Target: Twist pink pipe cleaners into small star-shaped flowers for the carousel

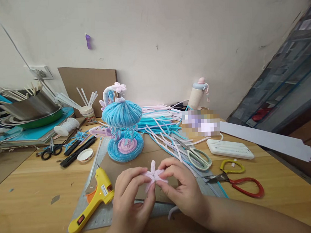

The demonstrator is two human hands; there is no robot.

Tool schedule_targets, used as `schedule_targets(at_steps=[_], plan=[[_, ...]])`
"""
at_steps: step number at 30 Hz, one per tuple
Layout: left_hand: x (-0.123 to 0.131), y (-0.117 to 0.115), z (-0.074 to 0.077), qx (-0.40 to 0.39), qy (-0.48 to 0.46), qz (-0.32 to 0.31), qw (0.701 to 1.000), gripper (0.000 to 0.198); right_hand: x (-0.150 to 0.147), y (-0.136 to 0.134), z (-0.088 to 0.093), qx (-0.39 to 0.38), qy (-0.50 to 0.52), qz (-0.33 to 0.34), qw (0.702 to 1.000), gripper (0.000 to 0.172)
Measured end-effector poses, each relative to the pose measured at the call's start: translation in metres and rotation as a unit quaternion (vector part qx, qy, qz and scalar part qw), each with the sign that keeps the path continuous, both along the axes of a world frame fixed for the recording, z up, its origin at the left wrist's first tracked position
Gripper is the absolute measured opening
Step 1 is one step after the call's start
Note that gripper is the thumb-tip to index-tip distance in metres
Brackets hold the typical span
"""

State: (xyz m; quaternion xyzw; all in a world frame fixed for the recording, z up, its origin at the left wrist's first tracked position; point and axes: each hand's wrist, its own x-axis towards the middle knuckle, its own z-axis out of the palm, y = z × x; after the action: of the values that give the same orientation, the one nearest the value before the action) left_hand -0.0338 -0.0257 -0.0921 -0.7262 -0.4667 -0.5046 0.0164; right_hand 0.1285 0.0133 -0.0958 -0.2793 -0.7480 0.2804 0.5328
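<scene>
Both my hands pinch a small pale pink pipe-cleaner flower over a brown cardboard sheet. My left hand grips its left side with thumb and fingers closed. My right hand grips its right side the same way. Just beyond stands a blue and pink pipe-cleaner carousel with a pink bow on top.
A yellow glue gun lies left of my hands on a grey cutting mat. Green-handled scissors, red and yellow shears, a white power bank, loose blue and white pipe cleaners, black scissors and a tape roll surround them.
</scene>
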Motion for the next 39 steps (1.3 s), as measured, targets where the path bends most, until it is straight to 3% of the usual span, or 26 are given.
schedule_targets(at_steps=[39], plan=[[0.0019,-0.0004,-0.0037,0.012,-0.003,0.007,1.0,0.021,-0.0021,-0.0033,0.005,0.038,-0.011,-0.031,0.999,0.011]])
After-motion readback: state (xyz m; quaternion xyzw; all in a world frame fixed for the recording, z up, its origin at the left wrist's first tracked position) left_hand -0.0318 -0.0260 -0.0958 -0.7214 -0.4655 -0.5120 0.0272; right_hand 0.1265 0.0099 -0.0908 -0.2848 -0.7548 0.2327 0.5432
